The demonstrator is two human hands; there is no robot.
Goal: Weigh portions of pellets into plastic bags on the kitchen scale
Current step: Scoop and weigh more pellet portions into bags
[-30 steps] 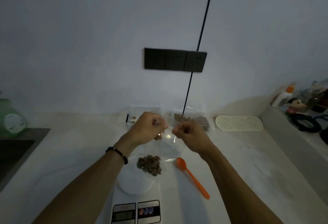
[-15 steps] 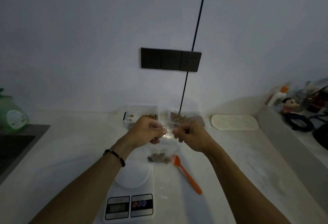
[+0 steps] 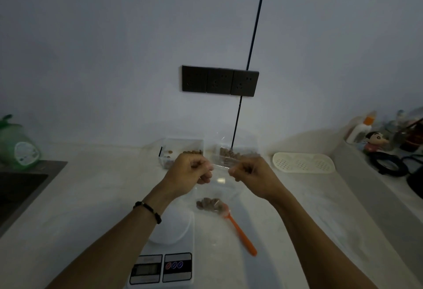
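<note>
Bag's up off the scale, both hands on its top edge!

Left hand point(image 3: 191, 169) and right hand point(image 3: 249, 172) pinch the mouth of the clear plastic bag point(image 3: 215, 188), mid-frame; pellets point(image 3: 209, 204) sag at its bottom, above the kitchen scale point(image 3: 164, 263). It looks thin, limp and slippery, so the rim is the best hold. A second ago the pellets lay on the platter; now they hang beside the orange spoon point(image 3: 241, 233).

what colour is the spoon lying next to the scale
Orange: the spoon shows clearly in the head view, right of the scale.
</note>
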